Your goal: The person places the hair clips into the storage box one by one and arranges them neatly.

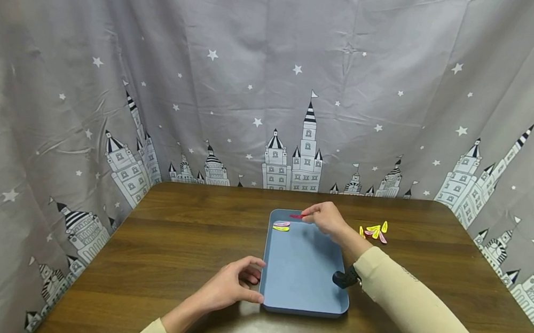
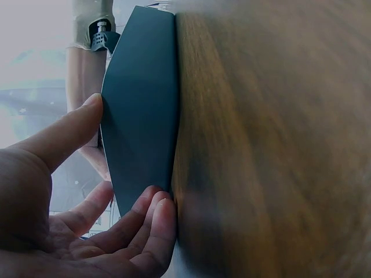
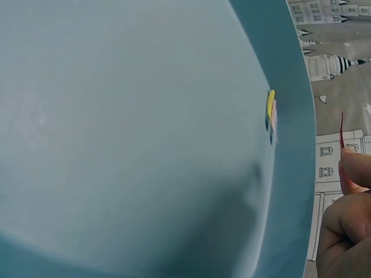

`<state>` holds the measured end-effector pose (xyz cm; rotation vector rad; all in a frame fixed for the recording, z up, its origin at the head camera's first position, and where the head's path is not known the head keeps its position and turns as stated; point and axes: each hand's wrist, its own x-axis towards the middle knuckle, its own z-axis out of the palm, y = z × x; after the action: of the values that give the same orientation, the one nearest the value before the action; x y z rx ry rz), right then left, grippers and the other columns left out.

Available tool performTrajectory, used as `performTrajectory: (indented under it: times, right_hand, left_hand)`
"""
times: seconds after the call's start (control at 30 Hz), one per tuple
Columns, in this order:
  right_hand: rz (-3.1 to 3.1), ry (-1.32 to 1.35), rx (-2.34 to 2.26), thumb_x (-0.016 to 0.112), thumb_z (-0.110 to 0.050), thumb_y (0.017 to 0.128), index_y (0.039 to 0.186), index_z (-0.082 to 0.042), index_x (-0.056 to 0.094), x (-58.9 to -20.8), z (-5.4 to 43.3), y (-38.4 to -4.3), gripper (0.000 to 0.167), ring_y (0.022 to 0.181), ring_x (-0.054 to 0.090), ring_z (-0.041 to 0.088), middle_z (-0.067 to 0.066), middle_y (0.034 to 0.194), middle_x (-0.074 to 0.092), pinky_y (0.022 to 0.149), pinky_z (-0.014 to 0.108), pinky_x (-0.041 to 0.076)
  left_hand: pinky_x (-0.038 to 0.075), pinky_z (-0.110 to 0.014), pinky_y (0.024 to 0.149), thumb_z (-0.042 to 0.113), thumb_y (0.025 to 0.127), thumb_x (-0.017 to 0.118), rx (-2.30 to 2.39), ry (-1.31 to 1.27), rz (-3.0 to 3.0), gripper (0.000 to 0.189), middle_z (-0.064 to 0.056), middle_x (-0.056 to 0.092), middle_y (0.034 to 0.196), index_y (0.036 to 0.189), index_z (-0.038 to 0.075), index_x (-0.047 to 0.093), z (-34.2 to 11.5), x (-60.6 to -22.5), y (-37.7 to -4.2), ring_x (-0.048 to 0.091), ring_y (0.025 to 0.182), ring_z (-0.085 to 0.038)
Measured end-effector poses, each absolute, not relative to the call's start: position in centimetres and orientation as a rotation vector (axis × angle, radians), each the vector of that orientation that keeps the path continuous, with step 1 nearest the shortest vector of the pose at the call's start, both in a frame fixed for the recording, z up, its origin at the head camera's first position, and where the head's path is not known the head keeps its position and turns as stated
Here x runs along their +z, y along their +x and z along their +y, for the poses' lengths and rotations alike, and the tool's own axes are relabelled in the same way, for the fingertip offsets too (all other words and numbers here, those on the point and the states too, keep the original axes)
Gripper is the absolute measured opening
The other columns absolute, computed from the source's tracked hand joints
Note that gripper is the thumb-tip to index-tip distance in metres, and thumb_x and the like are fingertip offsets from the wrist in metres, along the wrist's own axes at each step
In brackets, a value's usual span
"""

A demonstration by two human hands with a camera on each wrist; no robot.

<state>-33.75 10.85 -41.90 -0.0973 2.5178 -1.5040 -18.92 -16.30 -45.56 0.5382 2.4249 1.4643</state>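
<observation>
A red hair clip (image 1: 296, 216) is pinched between the thumb and finger of my right hand (image 1: 326, 218), over the far end of a blue tray (image 1: 305, 267). In the right wrist view the red hair clip (image 3: 342, 130) points up from the fingertips. Inside the tray, near its far left corner, a pink hair clip (image 1: 282, 223) lies just beyond a yellow hair clip (image 1: 281, 228). My left hand (image 1: 231, 286) rests at the tray's left wall, its thumb on the rim and its fingers loosely bent along the outer side (image 2: 142, 104).
Right of the tray, a loose group of yellow hair clips (image 1: 376, 231) lies on the wooden table (image 1: 203, 225), with a pink hair clip (image 1: 383, 238) among them. A grey curtain (image 1: 237, 78) printed with castles and stars hangs behind the table and along its sides.
</observation>
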Motion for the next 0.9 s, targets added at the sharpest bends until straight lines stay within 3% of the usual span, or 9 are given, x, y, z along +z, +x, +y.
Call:
performTrajectory:
  times: [0.2,0.3,0.5,0.63,0.9]
  right_hand:
    - [2.511,-0.116,-1.509,0.069,-0.006,0.092,0.105,-0.002,0.077,-42.6,10.2,-33.7,0.016,0.043,0.023,0.008,0.015,0.097,0.067,0.042,0.024,0.02]
    - [2.508,-0.104,-1.503,0.07,-0.006,0.091,0.104,-0.004,0.077,-42.9,9.8,-33.8,0.015,0.043,0.023,0.009,0.014,0.099,0.068,0.042,0.024,0.02]
    - [2.49,-0.118,-1.5,0.071,-0.006,0.09,0.104,-0.004,0.077,-43.6,9.2,-33.8,0.015,0.041,0.022,0.009,0.017,0.085,0.071,0.04,0.024,0.021]
    - [2.482,-0.135,-1.493,0.071,-0.006,0.091,0.105,-0.004,0.077,-44.1,8.8,-33.8,0.016,0.04,0.022,0.009,0.003,0.064,0.058,0.04,0.024,0.021]
    - [2.493,-0.115,-1.474,0.073,-0.008,0.09,0.104,-0.005,0.077,-45.1,8.0,-33.7,0.015,0.04,0.023,0.009,0.0,0.056,0.051,0.039,0.024,0.021]
  left_hand:
    - [0.055,-0.033,0.086,0.02,0.078,0.088,1.474,0.531,2.403,0.064,-0.012,0.065,0.114,0.133,0.008,0.057,-16.3,-45.6,-19.0,0.062,0.104,-0.024]
    - [0.055,-0.032,0.085,0.02,0.078,0.088,1.473,0.527,2.399,0.064,-0.012,0.065,0.114,0.133,0.008,0.057,-16.3,-45.7,-19.1,0.062,0.104,-0.024]
    - [0.054,-0.032,0.085,0.019,0.078,0.088,1.469,0.53,2.41,0.064,-0.012,0.065,0.115,0.133,0.007,0.057,-16.4,-45.7,-19.1,0.062,0.103,-0.024]
    - [0.055,-0.033,0.085,0.019,0.078,0.088,1.464,0.537,2.417,0.064,-0.012,0.065,0.114,0.133,0.006,0.057,-16.4,-45.6,-19.0,0.062,0.102,-0.024]
    - [0.055,-0.034,0.086,0.018,0.078,0.088,1.465,0.539,2.417,0.064,-0.013,0.065,0.114,0.133,0.005,0.057,-16.3,-45.6,-19.0,0.062,0.102,-0.024]
